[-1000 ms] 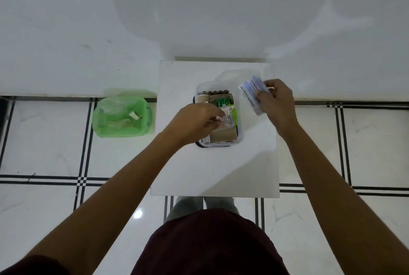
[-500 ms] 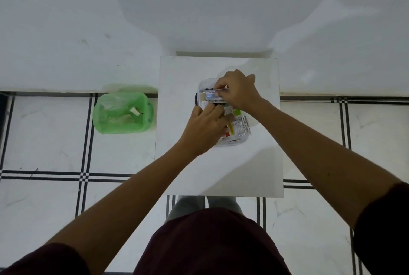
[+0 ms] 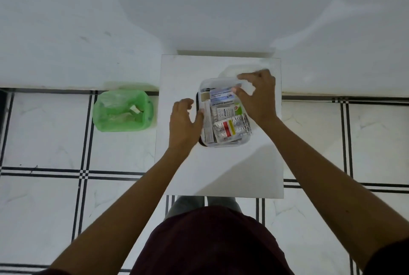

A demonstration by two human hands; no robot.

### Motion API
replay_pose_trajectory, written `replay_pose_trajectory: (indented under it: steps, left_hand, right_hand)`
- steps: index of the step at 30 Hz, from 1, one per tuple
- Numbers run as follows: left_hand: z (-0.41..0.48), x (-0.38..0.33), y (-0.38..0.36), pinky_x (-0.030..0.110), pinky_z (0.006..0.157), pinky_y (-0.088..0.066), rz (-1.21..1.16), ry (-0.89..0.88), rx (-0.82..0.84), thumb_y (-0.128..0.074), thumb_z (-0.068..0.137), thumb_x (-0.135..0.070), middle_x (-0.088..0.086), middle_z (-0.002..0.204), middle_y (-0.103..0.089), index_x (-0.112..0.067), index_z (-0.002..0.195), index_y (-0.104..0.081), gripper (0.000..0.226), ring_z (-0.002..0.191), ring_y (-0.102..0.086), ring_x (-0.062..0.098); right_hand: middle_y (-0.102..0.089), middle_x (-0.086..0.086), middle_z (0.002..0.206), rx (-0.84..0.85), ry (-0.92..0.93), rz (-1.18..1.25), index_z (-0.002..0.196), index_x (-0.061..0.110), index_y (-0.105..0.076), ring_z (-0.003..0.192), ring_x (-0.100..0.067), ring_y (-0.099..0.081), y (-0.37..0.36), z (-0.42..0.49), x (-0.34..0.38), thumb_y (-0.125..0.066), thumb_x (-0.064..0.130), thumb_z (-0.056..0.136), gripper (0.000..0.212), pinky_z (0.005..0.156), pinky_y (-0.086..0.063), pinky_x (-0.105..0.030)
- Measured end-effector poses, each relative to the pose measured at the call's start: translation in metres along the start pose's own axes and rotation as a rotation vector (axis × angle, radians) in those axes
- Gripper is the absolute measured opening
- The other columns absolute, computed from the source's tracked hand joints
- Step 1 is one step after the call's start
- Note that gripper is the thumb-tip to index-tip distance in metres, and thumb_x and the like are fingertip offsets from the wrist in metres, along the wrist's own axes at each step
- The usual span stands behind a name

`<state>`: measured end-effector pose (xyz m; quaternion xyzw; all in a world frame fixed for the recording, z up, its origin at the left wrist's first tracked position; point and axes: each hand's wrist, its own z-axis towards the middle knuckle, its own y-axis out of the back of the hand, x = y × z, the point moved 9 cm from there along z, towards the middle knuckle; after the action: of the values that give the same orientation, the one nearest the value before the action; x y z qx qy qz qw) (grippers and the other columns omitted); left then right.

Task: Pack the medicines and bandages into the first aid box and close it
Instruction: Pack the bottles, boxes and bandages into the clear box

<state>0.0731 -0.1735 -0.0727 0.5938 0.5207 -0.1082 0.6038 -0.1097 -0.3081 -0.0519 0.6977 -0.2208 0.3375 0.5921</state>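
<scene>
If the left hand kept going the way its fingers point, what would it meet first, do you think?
Probably the first aid box: the left hand points right and away, its thumb already at the near-left wall.

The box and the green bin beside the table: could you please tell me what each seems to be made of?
Box: likely clear, glossy plastic; the packets show through its wall. Bin: probably thin translucent green plastic, perhaps a bag liner; it looks crinkled, with scraps visible inside.

First aid box (image 3: 223,144) on table (image 3: 221,170), bin (image 3: 123,110) on floor to its left.
</scene>
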Motion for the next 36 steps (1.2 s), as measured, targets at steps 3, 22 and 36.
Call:
replay_pose_trajectory:
  steps: [3,22,36]
  left_hand:
    - [0.011,0.019,-0.015,0.038,0.082,-0.054,-0.124,0.239,0.178,-0.059,0.089,-0.033,0.001,0.098,-0.064,-0.012,0.109,-0.062,0.029,0.092,-0.064,0.022]
    - [0.013,0.007,-0.029,0.056,0.072,-0.057,-0.094,0.308,0.348,-0.045,0.096,-0.022,0.0,0.086,-0.049,-0.009,0.093,-0.038,0.015,0.099,-0.059,0.032]
    - [0.013,0.013,-0.031,0.055,0.072,-0.058,-0.084,0.293,0.318,-0.045,0.096,-0.022,0.001,0.088,-0.05,-0.009,0.094,-0.038,0.014,0.098,-0.059,0.033]
  right_hand:
    - [-0.058,-0.005,0.103,0.024,-0.309,0.125,0.112,0.014,-0.059,0.09,-0.016,-0.057,-0.001,-0.021,-0.029,-0.08,0.029,0.07,0.049,0.077,-0.048,-0.026]
    - [-0.069,-0.01,0.098,0.373,-0.659,0.409,0.109,0.004,-0.06,0.089,-0.024,-0.069,-0.012,-0.071,-0.058,-0.072,0.015,0.081,0.033,0.075,-0.06,-0.038]
    - [-0.071,-0.013,0.073,0.182,-0.378,-0.015,0.07,0.006,-0.07,0.068,-0.028,-0.07,0.0,-0.096,-0.04,-0.082,0.009,0.069,0.012,0.073,-0.059,-0.039]
